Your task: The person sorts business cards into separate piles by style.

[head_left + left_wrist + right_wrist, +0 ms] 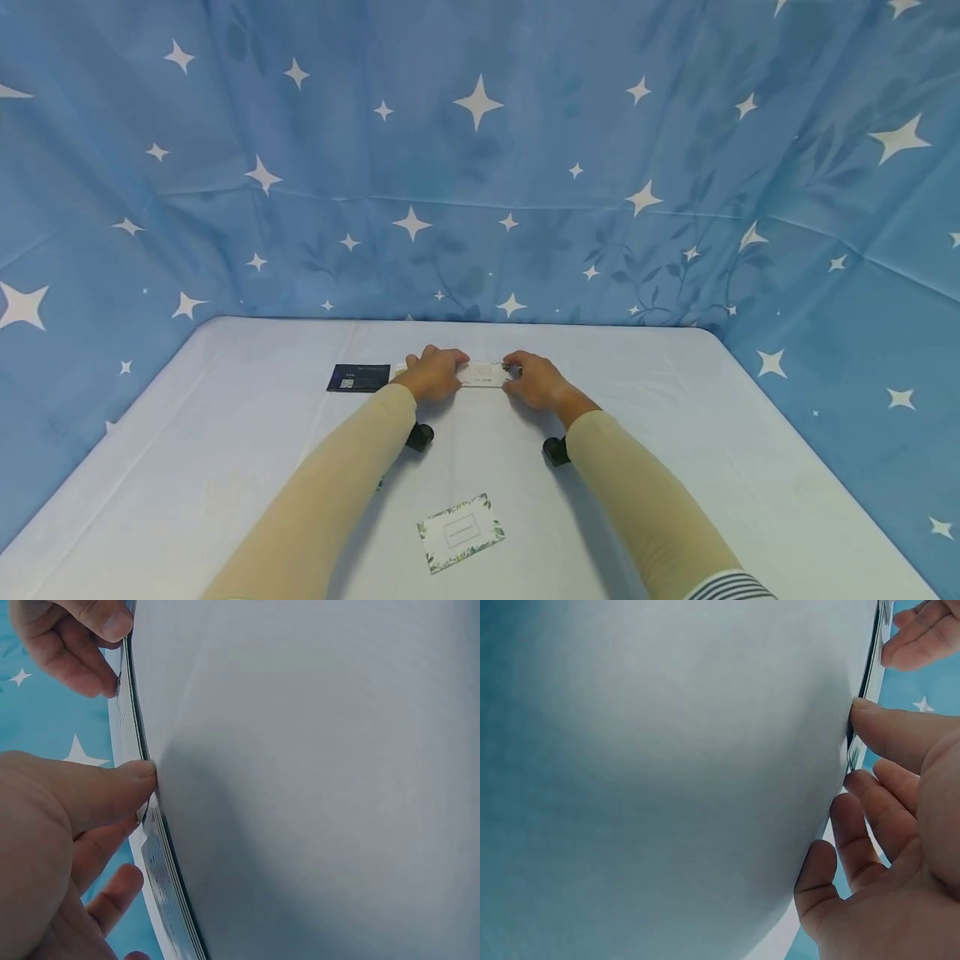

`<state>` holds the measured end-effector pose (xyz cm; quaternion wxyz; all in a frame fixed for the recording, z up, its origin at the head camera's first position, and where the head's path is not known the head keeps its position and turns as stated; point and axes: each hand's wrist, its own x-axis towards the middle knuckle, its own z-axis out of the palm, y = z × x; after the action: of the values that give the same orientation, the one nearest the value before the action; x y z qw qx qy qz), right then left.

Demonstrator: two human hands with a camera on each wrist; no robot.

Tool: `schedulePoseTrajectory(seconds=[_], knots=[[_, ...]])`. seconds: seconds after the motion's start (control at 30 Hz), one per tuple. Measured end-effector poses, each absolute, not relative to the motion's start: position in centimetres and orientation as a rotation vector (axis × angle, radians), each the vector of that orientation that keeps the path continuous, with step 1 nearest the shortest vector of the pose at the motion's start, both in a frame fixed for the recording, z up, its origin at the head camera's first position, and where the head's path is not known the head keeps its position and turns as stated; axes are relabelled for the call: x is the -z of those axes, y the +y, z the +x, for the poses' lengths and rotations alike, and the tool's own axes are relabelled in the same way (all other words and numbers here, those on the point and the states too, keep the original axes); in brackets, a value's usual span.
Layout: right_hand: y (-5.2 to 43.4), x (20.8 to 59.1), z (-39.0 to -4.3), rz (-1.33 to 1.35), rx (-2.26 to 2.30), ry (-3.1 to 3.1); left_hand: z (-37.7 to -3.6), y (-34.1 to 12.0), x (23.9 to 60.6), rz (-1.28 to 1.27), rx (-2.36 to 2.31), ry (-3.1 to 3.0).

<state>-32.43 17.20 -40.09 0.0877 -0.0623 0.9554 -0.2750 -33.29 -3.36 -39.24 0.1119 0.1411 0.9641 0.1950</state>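
Both hands are at the far part of the table, on a small white printed card (486, 374) with a leafy corner. My left hand (433, 375) pinches its left end, thumb on the near edge and a finger on the far edge. At the other end my right hand (537, 381) pinches it likewise; in the right wrist view the thumb (889, 731) presses the near edge. Thin layered edges show in the left wrist view; how many cards are held I cannot tell. Beside the left hand lie a dark card (358, 378) and a pale card (400, 367), mostly hidden.
A leaf-bordered white card (461, 533) lies tilted on the white table (660, 375), nearer to me. Another leafy scrap (380, 483) peeks out from the left forearm. Behind the table hangs a blue curtain (480, 158) with white stars.
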Motion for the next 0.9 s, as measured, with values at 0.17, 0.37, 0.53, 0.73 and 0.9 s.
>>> schedulePoseTrajectory(seconds=[0.17, 0.37, 0.53, 0.73, 0.9], knots=[[17.0, 39.9, -32.4, -0.168, 0.838, 2.837, -33.3, -3.4, 39.0, 0.416, -0.571, 2.837], [17.0, 39.7, -32.1, -0.179, 0.841, 2.843, -33.1, -3.4, 38.7, 0.414, -0.568, 2.841], [17.4, 39.4, -31.8, -0.175, 0.888, 2.825, -32.6, -3.5, 38.6, 0.429, -0.559, 2.842], [17.5, 38.8, -31.0, -0.234, 0.886, 2.787, -31.1, -4.1, 38.1, 0.474, -0.595, 2.815], [17.5, 38.1, -29.3, -0.333, 0.9, 2.754, -29.0, -5.3, 38.1, 0.55, -0.641, 2.795]])
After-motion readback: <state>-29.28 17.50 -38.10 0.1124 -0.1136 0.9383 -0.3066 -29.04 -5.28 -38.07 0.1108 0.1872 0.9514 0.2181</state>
